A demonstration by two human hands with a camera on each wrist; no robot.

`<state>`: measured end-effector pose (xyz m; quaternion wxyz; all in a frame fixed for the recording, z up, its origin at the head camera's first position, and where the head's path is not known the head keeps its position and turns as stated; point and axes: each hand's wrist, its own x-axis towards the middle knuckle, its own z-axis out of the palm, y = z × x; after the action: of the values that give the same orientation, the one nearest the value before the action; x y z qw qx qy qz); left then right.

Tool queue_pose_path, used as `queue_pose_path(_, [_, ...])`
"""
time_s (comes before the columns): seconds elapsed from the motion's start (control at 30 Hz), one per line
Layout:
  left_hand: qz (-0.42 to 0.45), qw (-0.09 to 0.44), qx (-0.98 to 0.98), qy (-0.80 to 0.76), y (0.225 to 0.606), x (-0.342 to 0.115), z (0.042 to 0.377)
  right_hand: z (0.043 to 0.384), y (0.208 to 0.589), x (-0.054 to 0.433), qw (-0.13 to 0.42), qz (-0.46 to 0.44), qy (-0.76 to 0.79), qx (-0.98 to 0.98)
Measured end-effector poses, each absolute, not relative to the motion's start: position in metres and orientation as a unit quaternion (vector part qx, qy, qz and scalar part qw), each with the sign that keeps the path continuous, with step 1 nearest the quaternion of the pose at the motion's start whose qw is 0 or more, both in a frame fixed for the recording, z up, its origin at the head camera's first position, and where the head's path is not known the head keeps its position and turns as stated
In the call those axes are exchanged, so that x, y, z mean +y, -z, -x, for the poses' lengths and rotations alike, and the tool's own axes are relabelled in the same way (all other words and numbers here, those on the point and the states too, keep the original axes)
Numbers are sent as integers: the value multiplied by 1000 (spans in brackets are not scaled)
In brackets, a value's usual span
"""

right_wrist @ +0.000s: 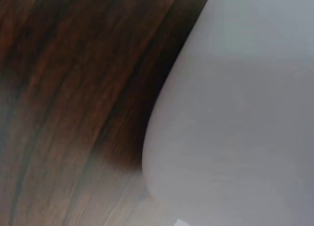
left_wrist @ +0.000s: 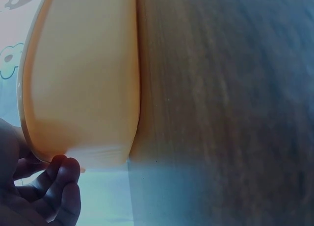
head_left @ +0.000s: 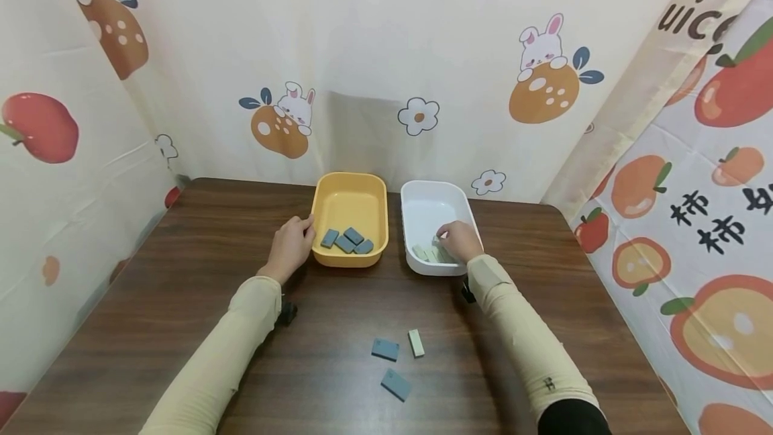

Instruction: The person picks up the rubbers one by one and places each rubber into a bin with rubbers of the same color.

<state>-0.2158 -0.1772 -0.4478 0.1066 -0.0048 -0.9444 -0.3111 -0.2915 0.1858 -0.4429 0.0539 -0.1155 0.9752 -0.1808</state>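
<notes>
My left hand [head_left: 289,245] is at the left wall of a yellow plastic tray [head_left: 350,183], pinching its rim between thumb and fingers. The left wrist view shows those curled fingers [left_wrist: 71,173] at the edge of the yellow tray [left_wrist: 83,79]. Several dark blue-grey rectangular blocks [head_left: 345,244] lie in its near end. My right hand [head_left: 461,242] reaches over the right wall of a white plastic tray [head_left: 435,188], its fingertips pinching a pale green block low inside. Several more pale green blocks [head_left: 428,254] lie beside the fingertips. The right wrist view shows only the white tray's outer wall [right_wrist: 225,118].
Both trays stand side by side near the back of the brown wooden table [head_left: 205,247], with a narrow gap between. Two blue-grey blocks [head_left: 385,349] and one pale green block [head_left: 415,343] lie on the table in front. A printed curtain [head_left: 374,39] hangs behind.
</notes>
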Motion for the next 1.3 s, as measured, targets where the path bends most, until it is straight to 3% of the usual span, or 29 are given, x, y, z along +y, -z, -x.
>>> queue_pose_path(0.6, [-2, 98, -944, 314, 443, -177, 213, 279, 424, 186, 88, 97, 226, 965])
queue_pose_path(1.3, [2, 105, -944, 314, 444, -179, 213, 238, 393, 209, -8, 81, 295, 952])
